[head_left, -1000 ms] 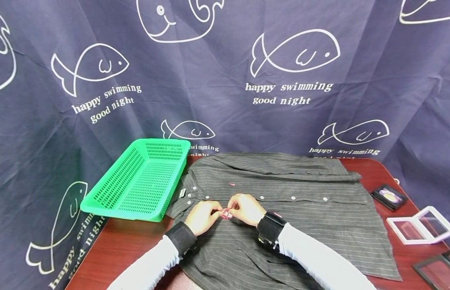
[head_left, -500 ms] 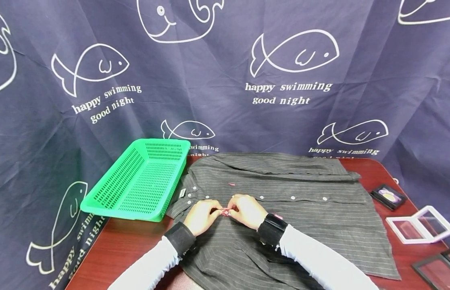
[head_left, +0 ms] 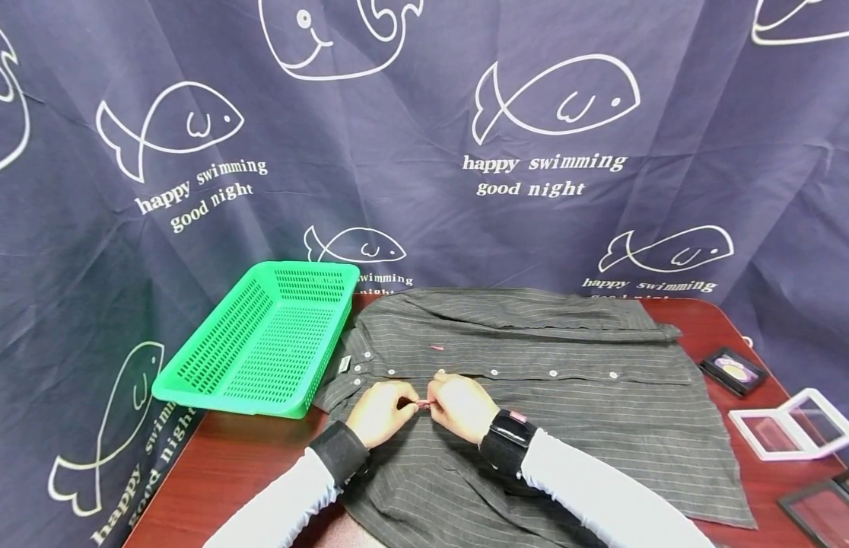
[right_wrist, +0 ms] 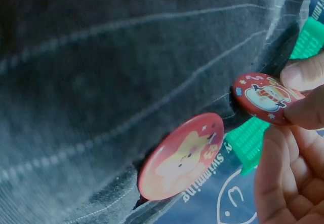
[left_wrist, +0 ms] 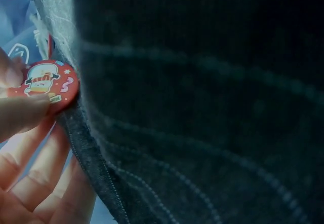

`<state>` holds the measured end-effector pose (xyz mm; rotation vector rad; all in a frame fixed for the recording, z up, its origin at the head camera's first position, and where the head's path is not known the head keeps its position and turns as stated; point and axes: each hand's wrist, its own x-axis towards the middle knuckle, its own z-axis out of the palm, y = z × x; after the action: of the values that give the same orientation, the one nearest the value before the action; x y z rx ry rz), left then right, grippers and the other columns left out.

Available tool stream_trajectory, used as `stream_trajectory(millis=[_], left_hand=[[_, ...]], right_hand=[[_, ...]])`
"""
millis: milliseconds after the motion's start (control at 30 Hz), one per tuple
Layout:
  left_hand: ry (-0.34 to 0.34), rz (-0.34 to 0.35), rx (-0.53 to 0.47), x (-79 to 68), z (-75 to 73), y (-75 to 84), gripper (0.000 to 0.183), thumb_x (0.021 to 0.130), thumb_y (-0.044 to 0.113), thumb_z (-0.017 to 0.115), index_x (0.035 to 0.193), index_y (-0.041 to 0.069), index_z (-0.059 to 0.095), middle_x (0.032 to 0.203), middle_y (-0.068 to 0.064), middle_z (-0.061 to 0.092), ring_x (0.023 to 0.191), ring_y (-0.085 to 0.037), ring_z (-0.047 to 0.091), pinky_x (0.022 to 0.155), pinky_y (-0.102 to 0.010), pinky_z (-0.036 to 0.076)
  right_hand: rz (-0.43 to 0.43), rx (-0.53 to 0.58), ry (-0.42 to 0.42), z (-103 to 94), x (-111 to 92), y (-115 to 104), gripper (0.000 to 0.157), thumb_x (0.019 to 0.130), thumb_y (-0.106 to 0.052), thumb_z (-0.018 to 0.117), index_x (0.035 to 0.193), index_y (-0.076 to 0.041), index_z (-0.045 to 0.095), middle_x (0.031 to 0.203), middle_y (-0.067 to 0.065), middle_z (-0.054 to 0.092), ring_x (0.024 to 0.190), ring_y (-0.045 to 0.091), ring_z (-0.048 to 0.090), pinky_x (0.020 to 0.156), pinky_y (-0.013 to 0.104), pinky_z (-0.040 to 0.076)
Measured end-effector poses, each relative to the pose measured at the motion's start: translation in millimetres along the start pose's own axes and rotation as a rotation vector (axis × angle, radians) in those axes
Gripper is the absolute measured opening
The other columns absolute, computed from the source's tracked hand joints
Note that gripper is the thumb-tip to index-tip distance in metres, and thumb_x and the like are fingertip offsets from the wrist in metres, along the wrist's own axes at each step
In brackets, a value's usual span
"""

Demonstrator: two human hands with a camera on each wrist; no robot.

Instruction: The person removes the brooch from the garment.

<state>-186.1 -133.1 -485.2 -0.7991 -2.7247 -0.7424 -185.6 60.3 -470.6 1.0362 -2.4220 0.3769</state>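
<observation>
While the space behind the shirt is filled by a blue-purple backdrop (head_left: 424, 144), printed with white outlined fish and the words "happy swimming good night", a red-brown table (head_left: 212, 472) is seen beneath it. Across much of the tabletop the dark gray pinstriped shirt (head_left: 602, 438) is spread, its collar end pointed left. To the shirt's left, just beside the collar, a green perforated basket (head_left: 287, 323) is set. From the shirt's near side, two white sleeves (head_left: 602, 487) are extended over it, each wrist wrapped by a black band (head_left: 338, 450).

Over the shirt's front, toward the collar end, the left hand (head_left: 379, 415) and the right hand (head_left: 463, 407) are held close together. By both, a round red badge (right_wrist: 263, 98) printed with a snowman is pinched from its two sides; whether cloth is also caught by the fingertips cannot be told.

To the shirt's right, a white two-panelled frame (head_left: 794, 432) is unfolded, a dark-framed piece (head_left: 825, 508) is cut off by the view's edge, and a black case (head_left: 732, 371) is placed near the hem. Against the shirt's cloth, a second badge (right_wrist: 181, 157), red with a yellow star, is shown near the first. Inside the collar a white label (head_left: 345, 364) is visible, and along the shirt's placket small white buttons (head_left: 494, 372) are spaced.
</observation>
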Motion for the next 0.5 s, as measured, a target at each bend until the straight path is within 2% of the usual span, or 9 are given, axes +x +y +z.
stream_trajectory(millis=[233, 500], left_hand=[[-0.021, -0.023, 0.025, -1.9, 0.5, 1.7, 0.007, 0.078, 0.015, 0.075, 0.080, 0.020, 0.071, 0.079, 0.008, 0.067, 0.069, -0.006, 0.060, 0.062, -0.022, 0.047], [-0.052, -0.035, 0.053, -3.0, -0.3, 4.0, 0.007, 0.078, 0.015, 0.076, 0.082, 0.020, 0.074, 0.082, 0.006, 0.070, 0.074, -0.009, 0.065, 0.066, -0.026, 0.050]], right_hand=[[-0.067, -0.078, 0.012, 4.2, -0.7, -3.9, 0.021, 0.065, -0.011, 0.076, 0.068, -0.015, 0.055, 0.068, -0.003, 0.053, 0.064, 0.016, 0.058, 0.060, 0.029, 0.049], [-0.081, -0.131, 0.002, 5.8, -1.5, -8.7, 0.021, 0.066, -0.013, 0.077, 0.068, -0.016, 0.056, 0.070, -0.003, 0.055, 0.067, 0.017, 0.058, 0.062, 0.029, 0.049]])
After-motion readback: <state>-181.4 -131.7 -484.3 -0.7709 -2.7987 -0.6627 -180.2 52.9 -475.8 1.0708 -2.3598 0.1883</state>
